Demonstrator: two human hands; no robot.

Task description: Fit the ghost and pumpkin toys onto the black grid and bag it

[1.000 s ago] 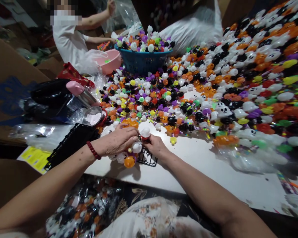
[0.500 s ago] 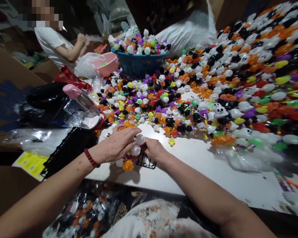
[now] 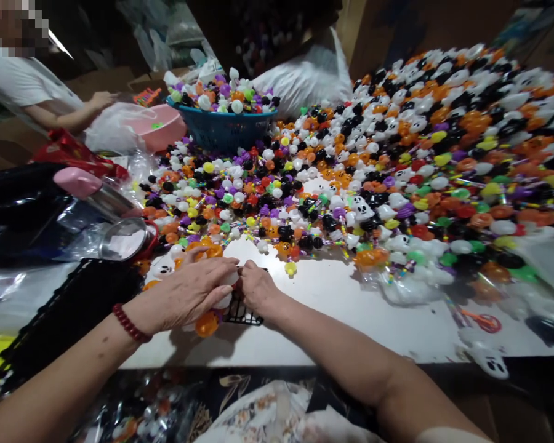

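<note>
My left hand [image 3: 189,288], with a dark red bead bracelet [image 3: 130,323] at the wrist, lies over a cluster of plastic toys. Its thumb and fingers close around a white plastic toy [image 3: 224,299], largely hidden by the hand. Below the palm an orange round toy [image 3: 207,324] sticks out; a white ghost-faced toy [image 3: 162,269] shows beyond the knuckles. Beside it, my right hand [image 3: 258,288] is closed with fingers curled; what they pinch is hidden. Between and under the hands is a black grid rack [image 3: 244,315] on the white table [image 3: 323,320].
A large heap of Halloween toys [image 3: 364,154] covers the table's back and right. Behind stand a blue basket [image 3: 226,126] and a pink basin [image 3: 164,129]. At left are a pink-capped flask [image 3: 106,197], a metal bowl [image 3: 124,239] and black mesh [image 3: 69,314]. A co-worker [image 3: 37,92] is back left.
The view has swung right, so things sit farther left. My right hand's fingers have closed beside my left fingertips, and the white cup-like end seen between the hands is now mostly covered.
</note>
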